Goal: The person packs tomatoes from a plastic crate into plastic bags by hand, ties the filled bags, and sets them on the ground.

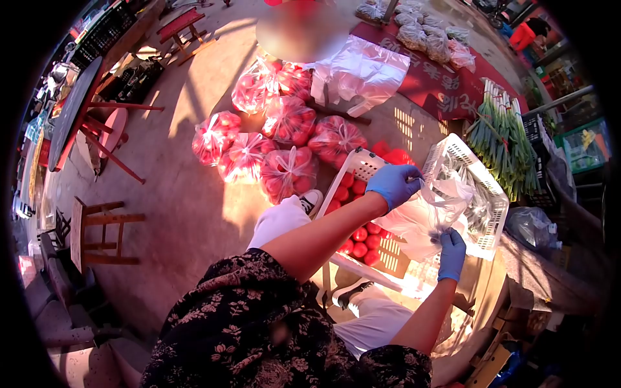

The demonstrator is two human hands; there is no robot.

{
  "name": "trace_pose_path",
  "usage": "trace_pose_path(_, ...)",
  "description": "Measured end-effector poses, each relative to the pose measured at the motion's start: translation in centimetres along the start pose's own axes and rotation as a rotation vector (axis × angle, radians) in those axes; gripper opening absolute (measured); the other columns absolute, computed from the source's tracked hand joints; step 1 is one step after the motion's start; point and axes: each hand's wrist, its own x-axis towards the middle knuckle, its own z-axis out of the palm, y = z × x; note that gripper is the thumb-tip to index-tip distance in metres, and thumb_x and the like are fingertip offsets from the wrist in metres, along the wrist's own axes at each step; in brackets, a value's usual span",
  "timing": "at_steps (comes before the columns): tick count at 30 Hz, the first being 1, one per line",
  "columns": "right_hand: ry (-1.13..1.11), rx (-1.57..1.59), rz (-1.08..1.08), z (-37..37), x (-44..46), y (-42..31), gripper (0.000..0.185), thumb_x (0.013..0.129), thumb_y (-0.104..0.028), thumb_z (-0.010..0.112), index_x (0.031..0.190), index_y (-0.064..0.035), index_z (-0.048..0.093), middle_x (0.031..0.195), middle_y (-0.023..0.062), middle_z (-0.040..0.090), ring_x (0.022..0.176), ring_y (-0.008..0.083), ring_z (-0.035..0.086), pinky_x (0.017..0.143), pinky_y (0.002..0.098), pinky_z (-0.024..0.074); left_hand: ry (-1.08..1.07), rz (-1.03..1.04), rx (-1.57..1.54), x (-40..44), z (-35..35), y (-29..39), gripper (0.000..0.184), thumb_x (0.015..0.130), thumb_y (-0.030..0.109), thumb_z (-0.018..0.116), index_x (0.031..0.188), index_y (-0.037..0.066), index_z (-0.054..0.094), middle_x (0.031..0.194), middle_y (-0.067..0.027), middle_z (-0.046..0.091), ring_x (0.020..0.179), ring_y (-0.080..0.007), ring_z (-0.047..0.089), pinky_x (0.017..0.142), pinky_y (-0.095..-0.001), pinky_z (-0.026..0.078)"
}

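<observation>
Both my hands wear blue gloves and hold a thin clear plastic bag [414,223] stretched between them. My left hand [393,187] pinches the bag's upper edge, fingers closed. Lower and to the right, my right hand [451,253] has its fingers closed on another part of the bag. Under the bag, partly hidden, a white crate [362,262] holds red tomatoes [367,240]. Beside it stands a white perforated basket [500,200] with clear plastic bags inside, close to my right hand.
Several tied bags of tomatoes [289,174] sit on the floor ahead. A person with a blurred head is behind more plastic bags [362,71]. Green onions [498,142] stand at right, near a red banner [440,84]. A wooden stool [103,233] is at left.
</observation>
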Motion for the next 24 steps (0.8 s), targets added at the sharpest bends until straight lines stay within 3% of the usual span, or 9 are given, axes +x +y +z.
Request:
trace_pose_path(2, 0.032, 0.010, -0.014, 0.1, 0.0, -0.2, 0.018, 0.087, -0.011, 0.048, 0.091, 0.0021, 0.058, 0.078, 0.0063, 0.062, 0.062, 0.0110, 0.056, 0.062, 0.0231, 0.0448, 0.047, -0.030, 0.071, -0.1, -0.6, 0.7, 0.016, 0.077, 0.022, 0.060, 0.086, 0.010, 0.065, 0.072, -0.0094, 0.064, 0.064, -0.0184, 0.062, 0.060, -0.0273, 0.047)
trace_pose_path(8, 0.171, 0.041, 0.013, 0.1, 0.1, -1.4, 0.021, 0.088, -0.019, 0.052, 0.080, -0.0016, 0.060, 0.070, 0.0032, 0.059, 0.052, 0.0074, 0.048, 0.053, 0.0217, 0.0399, 0.047, 0.050, 0.253, 0.7, -0.9, -0.6, 0.018, 0.074, 0.024, 0.061, 0.085, 0.010, 0.065, 0.074, -0.0107, 0.064, 0.069, -0.0248, 0.062, 0.066, -0.0328, 0.048)
trace_pose_path(11, 0.134, 0.065, 0.051, -0.2, 0.2, -0.9, 0.020, 0.086, -0.020, 0.056, 0.079, -0.0021, 0.060, 0.069, 0.0024, 0.059, 0.055, 0.0073, 0.048, 0.055, 0.0219, 0.0398, -0.115, 0.093, 0.425, 0.8, -0.5, -1.8, 0.034, 0.071, 0.030, 0.064, 0.099, 0.011, 0.060, 0.090, -0.0140, 0.062, 0.083, -0.0290, 0.060, 0.077, -0.0362, 0.046)
trace_pose_path(14, 0.021, 0.056, -0.028, 0.2, 0.2, -0.1, 0.017, 0.085, -0.017, 0.057, 0.081, -0.0013, 0.061, 0.073, 0.0022, 0.060, 0.062, 0.0081, 0.051, 0.062, 0.0227, 0.0418, -0.193, 0.302, 0.524, -0.5, -0.7, -0.2, 0.060, 0.065, 0.035, 0.068, 0.117, 0.012, 0.049, 0.107, -0.0172, 0.056, 0.095, -0.0313, 0.055, 0.086, -0.0370, 0.042)
trace_pose_path(17, -0.125, 0.014, -0.140, 1.7, -0.9, -1.6, 0.011, 0.085, -0.009, 0.055, 0.088, 0.0003, 0.061, 0.078, 0.0025, 0.062, 0.071, 0.0096, 0.054, 0.070, 0.0236, 0.0434, -0.224, 0.473, 0.415, -0.5, 0.8, -1.2, 0.077, 0.062, 0.039, 0.071, 0.127, 0.012, 0.039, 0.113, -0.0181, 0.052, 0.098, -0.0325, 0.053, 0.089, -0.0370, 0.039)
trace_pose_path(18, -0.143, 0.022, -0.183, 2.3, -1.2, -2.0, 0.011, 0.085, -0.008, 0.054, 0.089, 0.0004, 0.061, 0.079, 0.0026, 0.062, 0.071, 0.0096, 0.054, 0.070, 0.0236, 0.0435, -0.291, 0.428, 0.351, -0.7, 0.7, -0.7, 0.077, 0.064, 0.037, 0.071, 0.129, 0.013, 0.037, 0.100, -0.0162, 0.058, 0.089, -0.0296, 0.058, 0.082, -0.0360, 0.043)
trace_pose_path(21, -0.138, 0.021, -0.161, 2.4, -1.3, -2.5, 0.009, 0.084, -0.007, 0.055, 0.087, -0.0008, 0.060, 0.077, 0.0020, 0.062, 0.068, 0.0078, 0.054, 0.067, 0.0218, 0.0426, -0.585, 0.135, 0.298, -0.7, -0.2, 1.0, 0.064, 0.067, 0.033, 0.069, 0.123, 0.014, 0.045, 0.085, -0.0134, 0.062, 0.079, -0.0270, 0.060, 0.073, -0.0347, 0.047)
trace_pose_path(22, -0.109, 0.011, -0.130, 1.9, -0.9, -1.9, 0.008, 0.084, -0.008, 0.055, 0.086, -0.0013, 0.059, 0.076, 0.0018, 0.062, 0.068, 0.0073, 0.053, 0.065, 0.0213, 0.0423, -0.509, 0.221, 0.341, -0.8, 0.1, 0.4, 0.043, 0.070, 0.027, 0.067, 0.110, 0.014, 0.056, 0.074, -0.0105, 0.062, 0.070, -0.0246, 0.061, 0.065, -0.0337, 0.047)
trace_pose_path(24, -0.070, -0.004, -0.116, 1.3, -0.6, -1.5, 0.008, 0.084, -0.011, 0.057, 0.082, -0.0032, 0.059, 0.072, 0.0008, 0.061, 0.065, 0.0057, 0.052, 0.060, 0.0203, 0.0410, -0.440, 0.250, 0.292, -0.6, 0.4, -0.3, 0.033, 0.071, 0.026, 0.066, 0.101, 0.013, 0.059, 0.072, -0.0101, 0.062, 0.068, -0.0250, 0.060, 0.065, -0.0334, 0.047)
